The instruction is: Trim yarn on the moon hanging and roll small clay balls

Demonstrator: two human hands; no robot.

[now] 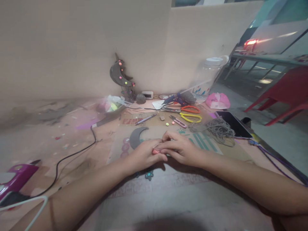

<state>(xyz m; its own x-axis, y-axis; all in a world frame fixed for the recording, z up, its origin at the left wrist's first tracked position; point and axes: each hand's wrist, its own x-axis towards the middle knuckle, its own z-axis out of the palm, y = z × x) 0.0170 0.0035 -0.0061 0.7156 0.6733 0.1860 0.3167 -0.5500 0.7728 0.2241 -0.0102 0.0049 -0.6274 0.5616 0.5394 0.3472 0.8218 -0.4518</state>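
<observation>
Both my hands meet at the middle of the work table. My left hand (144, 154) has its fingers curled round a small pink piece (156, 151) that shows between the fingertips. My right hand (179, 148) pinches the same pink piece from the other side, fingers pressed together. Just beyond the hands lies a grey crescent-shaped cutout (136, 136) on a sheet of cardboard (216, 149). A small teal flower shape (149, 175) lies under my left wrist.
Behind the hands lie orange pliers (190, 109), yellow pliers (191, 118), a blue glue gun (173, 99), a pen (145, 119), a grey cord bundle (215, 129), a phone (233, 124). A decorated moon figure (120, 75) stands at the wall. A purple glue gun (16, 178) with black cable (72, 155) sits left.
</observation>
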